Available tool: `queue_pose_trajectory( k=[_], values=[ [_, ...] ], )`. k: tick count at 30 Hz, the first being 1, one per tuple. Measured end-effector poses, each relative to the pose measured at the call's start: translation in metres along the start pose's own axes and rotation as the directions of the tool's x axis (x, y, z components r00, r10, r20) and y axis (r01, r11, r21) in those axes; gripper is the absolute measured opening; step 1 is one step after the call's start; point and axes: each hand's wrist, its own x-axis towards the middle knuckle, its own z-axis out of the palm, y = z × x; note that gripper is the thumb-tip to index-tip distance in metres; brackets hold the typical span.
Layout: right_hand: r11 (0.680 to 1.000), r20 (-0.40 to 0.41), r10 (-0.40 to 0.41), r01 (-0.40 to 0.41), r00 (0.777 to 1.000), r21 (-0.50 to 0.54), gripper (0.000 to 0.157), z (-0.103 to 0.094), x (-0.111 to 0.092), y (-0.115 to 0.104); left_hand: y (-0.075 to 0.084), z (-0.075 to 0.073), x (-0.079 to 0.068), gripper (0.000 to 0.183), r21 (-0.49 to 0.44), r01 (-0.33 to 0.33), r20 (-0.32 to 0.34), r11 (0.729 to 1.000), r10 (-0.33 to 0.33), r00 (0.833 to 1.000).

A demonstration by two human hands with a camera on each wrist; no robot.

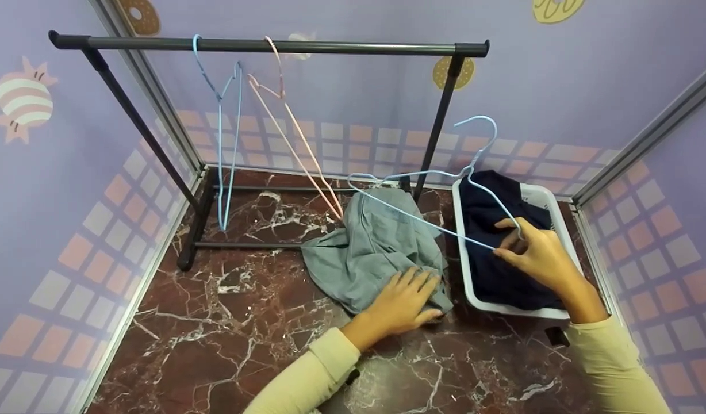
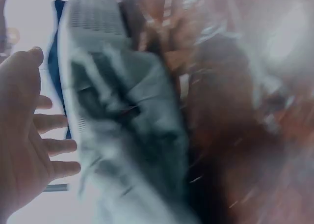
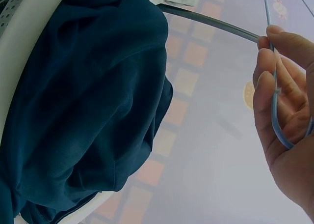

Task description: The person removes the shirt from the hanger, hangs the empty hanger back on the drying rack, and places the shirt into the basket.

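Observation:
Between its thumb and fingers my right hand [image 1: 537, 253] pinches one end of a light blue clothes hanger [image 1: 422, 219], raised over the basket with its hook upward. The right wrist view shows the hanger's bar [image 3: 274, 81] running through the fingers. My left hand [image 1: 400, 302] lies with fingers spread at the near edge of a crumpled grey-green garment [image 1: 370, 247] on the floor. In the blurred left wrist view that hand [image 2: 34, 130] has its fingers extended beside the cloth [image 2: 132, 101]. The hanger's far end overlaps the garment in the head view.
A white basket [image 1: 472, 299] with dark navy clothing [image 1: 497, 276] stands at the right. A black garment rack [image 1: 330, 47] at the back carries a blue hanger [image 1: 221, 149] and a pink hanger [image 1: 298, 132]. Patterned walls enclose the marbled floor [image 1: 226, 345].

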Motion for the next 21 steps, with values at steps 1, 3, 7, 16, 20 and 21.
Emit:
queue_pose_trajectory(
  k=[1, 3, 7, 16, 20, 21],
  values=[
    [1.0, -0.004, 0.006, -0.006, 1.0, -0.003, 0.049, 0.0, 0.0, -0.001, -0.002, -0.01, -0.002, 0.072, 0.009, -0.011, -0.01, 1.0, 0.011, 1.0],
    [1.0, -0.014, 0.017, -0.018, 1.0, -0.01, 0.049, -0.001, 0.001, -0.002, -0.007, -0.031, -0.007, 0.071, 0.025, -0.028, -0.027, 0.999, 0.029, 0.999],
    [0.999, -0.038, 0.022, -0.023, 0.999, -0.027, 0.048, -0.002, 0.002, -0.007, -0.019, -0.081, -0.016, 0.07, 0.066, -0.039, -0.088, 0.997, 0.045, 0.995],
    [0.998, -0.05, 0.028, -0.031, 0.998, -0.05, 0.048, -0.003, 0.006, -0.018, -0.071, -0.191, -0.033, 0.065, 0.161, 0.056, -0.333, 0.985, 0.001, 0.943],
    [0.997, -0.06, 0.039, -0.043, 0.997, -0.067, 0.047, -0.001, 0.003, -0.018, -0.096, -0.231, -0.03, 0.07, 0.169, 0.153, -0.347, 0.974, -0.086, 0.934],
    [0.997, -0.057, 0.042, -0.046, 0.997, -0.068, 0.047, 0.001, 0.003, -0.019, -0.103, -0.239, -0.029, 0.073, 0.164, 0.172, -0.349, 0.971, -0.105, 0.931]
  ],
)
